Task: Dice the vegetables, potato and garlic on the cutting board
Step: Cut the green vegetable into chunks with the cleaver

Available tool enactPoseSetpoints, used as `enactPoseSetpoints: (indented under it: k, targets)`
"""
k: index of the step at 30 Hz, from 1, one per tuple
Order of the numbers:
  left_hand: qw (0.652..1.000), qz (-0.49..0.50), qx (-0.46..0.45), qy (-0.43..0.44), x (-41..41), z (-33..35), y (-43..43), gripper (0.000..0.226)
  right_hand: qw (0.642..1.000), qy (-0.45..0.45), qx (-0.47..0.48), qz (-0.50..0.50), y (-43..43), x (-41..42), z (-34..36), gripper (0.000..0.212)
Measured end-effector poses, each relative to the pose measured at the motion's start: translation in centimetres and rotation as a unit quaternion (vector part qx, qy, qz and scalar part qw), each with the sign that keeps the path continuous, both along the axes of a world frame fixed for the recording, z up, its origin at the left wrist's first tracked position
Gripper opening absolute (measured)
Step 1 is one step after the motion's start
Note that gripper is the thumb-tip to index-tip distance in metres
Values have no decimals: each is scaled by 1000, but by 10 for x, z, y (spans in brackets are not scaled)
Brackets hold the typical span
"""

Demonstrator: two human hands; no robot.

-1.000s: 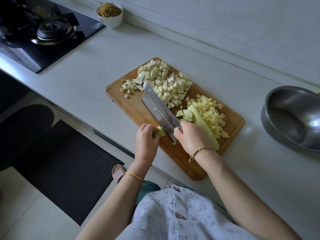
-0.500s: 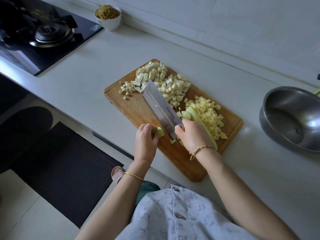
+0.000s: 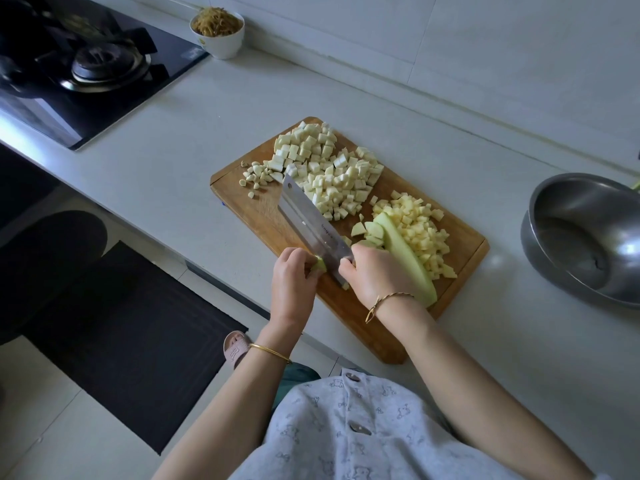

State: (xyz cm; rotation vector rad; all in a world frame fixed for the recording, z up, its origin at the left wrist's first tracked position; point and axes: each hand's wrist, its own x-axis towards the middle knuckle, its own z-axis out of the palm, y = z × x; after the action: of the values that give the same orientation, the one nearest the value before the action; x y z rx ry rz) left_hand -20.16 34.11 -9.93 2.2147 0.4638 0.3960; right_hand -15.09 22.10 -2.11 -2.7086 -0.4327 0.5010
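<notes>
Head view: on the wooden cutting board [image 3: 263,223], the right hand [image 3: 377,275] grips the cleaver [image 3: 311,223], its blade just beside a small green piece [image 3: 319,265] pinched by the left hand [image 3: 292,282]. White dice [image 3: 332,174], potato dice [image 3: 422,230], garlic bits [image 3: 258,174] and a pale-green strip [image 3: 405,258] crowd the board's far half. A steel bowl [image 3: 568,188] sits to the right, and a gas stove [image 3: 86,64] and a white bowl [image 3: 221,43] at far left.

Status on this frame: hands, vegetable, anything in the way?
Left hand pinches small green piece. Right hand grips knife, blade against that piece. Long green strip lies right of blade; diced piles crowd the board's far end.
</notes>
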Motion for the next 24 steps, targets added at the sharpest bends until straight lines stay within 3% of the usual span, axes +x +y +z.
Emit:
enactPoseSetpoints:
  k: [7, 24]
  targets:
    - [1000, -7, -10, 9, -2, 3, 3, 8, 999, 1, 32, -42, -5, 3, 3, 37]
    - [1000, 8, -1, 17, -3, 6, 4, 4, 1000, 17, 4, -7, 5, -4, 2, 37]
